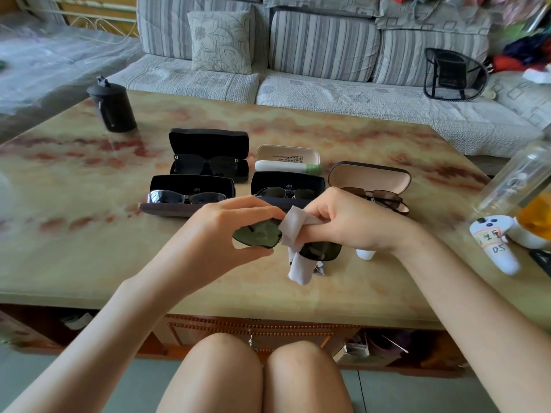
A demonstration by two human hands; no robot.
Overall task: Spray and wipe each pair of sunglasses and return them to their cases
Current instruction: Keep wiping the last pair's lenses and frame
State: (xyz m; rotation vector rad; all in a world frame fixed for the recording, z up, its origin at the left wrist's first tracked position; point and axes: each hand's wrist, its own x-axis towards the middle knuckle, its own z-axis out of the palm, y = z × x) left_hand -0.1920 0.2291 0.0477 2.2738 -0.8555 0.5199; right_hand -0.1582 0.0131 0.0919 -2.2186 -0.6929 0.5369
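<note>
Hands point(292, 225) w/ sunglasses point(259, 234) & cloth point(293, 231), nr table point(89, 263) front edge

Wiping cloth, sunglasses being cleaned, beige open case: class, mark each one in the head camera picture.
Wiping cloth point(290, 229): head view, on the fold pinched by the right hand.
Sunglasses being cleaned point(258, 236): head view, on the lens beside the left hand.
Beige open case point(369, 177): head view, on its raised lid's lining.

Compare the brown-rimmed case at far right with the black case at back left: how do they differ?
The brown-rimmed case has a pale beige lining; the black case is dark inside. The brown-rimmed case holds thin wire-framed brown sunglasses; the black case holds chunky black sunglasses. Both stand open on the marble-patterned table.
</note>
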